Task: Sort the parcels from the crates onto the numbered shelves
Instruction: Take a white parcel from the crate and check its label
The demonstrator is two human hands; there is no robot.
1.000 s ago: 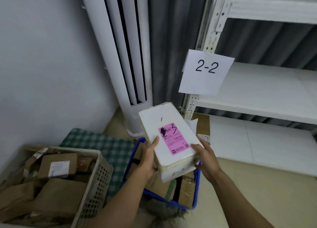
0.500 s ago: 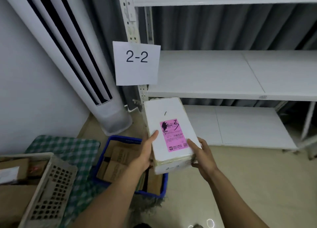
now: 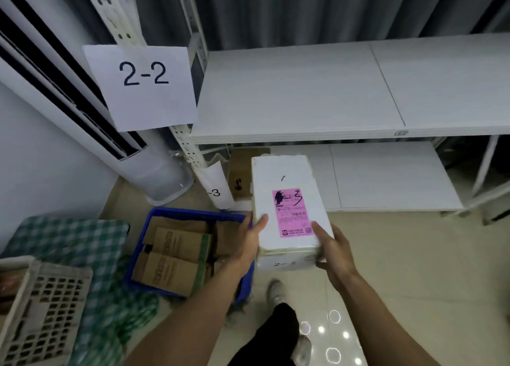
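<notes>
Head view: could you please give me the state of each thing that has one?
White parcel, held by both hands, pink label upward.
Left hand, grips parcel's left edge.
Right hand, grips parcel's right edge.
Blue crate, holds brown boxes.
2-2 shelf, parcel not yet on it.

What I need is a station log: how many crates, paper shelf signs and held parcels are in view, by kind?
Crates: 2, the blue crate and the pale lattice crate
Paper shelf signs: 2, the 2-2 sign and the partly hidden -3 sign
Held parcels: 1, the white parcel
Total: 5
</notes>
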